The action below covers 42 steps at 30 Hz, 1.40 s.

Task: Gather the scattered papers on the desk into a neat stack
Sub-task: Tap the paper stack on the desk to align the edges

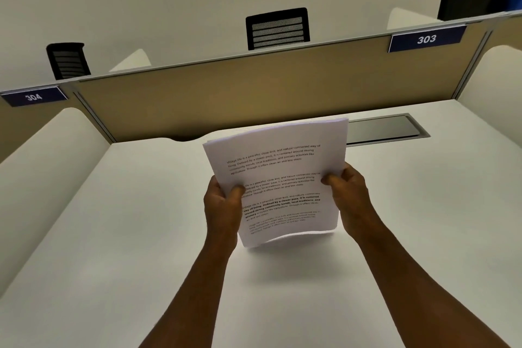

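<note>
Holding papers [278, 178] above desk [113, 234], both hands gripping: left hand [224, 203] thumb on front at left edge, right hand [348, 192] thumb on front at right edge. Stack upright, tilted slightly, long axis running toward partition [226, 93]; printed face toward camera, top edge far, bottom edge bowed, off desk surface. Bare desk on both sides. Grommet cover [381, 128] behind stack, right.

Tan divider [254, 87] runs along the back of the desk, with blue number tags on it: 304 [34, 96] on the left, 303 [426, 39] on the right. A grey cable hatch [384, 130] sits flush in the desktop just below it. Three black mesh chair backs [278, 28] poke up behind the divider.
</note>
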Tool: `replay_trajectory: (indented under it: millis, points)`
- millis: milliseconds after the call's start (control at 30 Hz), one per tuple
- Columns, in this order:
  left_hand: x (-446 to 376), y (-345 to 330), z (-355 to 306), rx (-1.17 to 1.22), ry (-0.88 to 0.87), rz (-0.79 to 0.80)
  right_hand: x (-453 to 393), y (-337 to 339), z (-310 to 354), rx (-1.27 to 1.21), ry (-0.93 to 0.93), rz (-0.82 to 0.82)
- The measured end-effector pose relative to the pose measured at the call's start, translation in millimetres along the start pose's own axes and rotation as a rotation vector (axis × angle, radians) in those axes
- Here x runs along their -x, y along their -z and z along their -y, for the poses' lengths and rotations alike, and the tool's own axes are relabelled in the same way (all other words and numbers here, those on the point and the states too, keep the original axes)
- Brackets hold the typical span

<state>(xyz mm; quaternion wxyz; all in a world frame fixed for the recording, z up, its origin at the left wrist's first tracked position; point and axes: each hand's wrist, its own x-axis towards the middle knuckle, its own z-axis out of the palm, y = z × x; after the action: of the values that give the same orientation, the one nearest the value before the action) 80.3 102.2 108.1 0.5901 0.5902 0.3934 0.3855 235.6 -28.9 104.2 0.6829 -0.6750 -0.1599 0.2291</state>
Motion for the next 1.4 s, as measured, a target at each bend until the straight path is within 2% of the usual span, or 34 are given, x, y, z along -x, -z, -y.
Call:
replay_trajectory:
  millis: [133,300,533,733,967,1167,1267,1400]
  points:
    - [0.0,0.9,10.5,-0.027,0.037,0.030,2.5,-1.3,-6.3,0.034,-0.057,0.026]
    - [-0.7,1.5,15.6,-0.030,0.075,0.021,3.0,-1.0,-3.9,0.040,-0.039,0.021]
    - [-1.0,5.0,11.7,-0.048,0.027,0.037,3.4,1.2,3.0,0.036,0.052,0.001]
    - [3.8,6.5,22.1,-0.031,0.090,0.047,7.3,-2.7,-8.1,0.087,-0.016,0.056]
    - [2.1,10.9,17.8,-0.003,0.026,0.050,7.6,3.7,0.0,0.062,0.066,0.060]
    - [9.0,9.1,36.7,-0.032,0.100,0.081,15.4,-1.6,-23.7,0.074,-0.058,0.081]
    - [8.9,9.7,39.8,-0.018,0.115,0.042,18.7,-2.0,-21.2,0.103,-0.040,0.086]
    - [7.1,13.2,30.7,-0.008,0.077,0.072,16.8,2.8,-9.4,0.098,0.030,0.080]
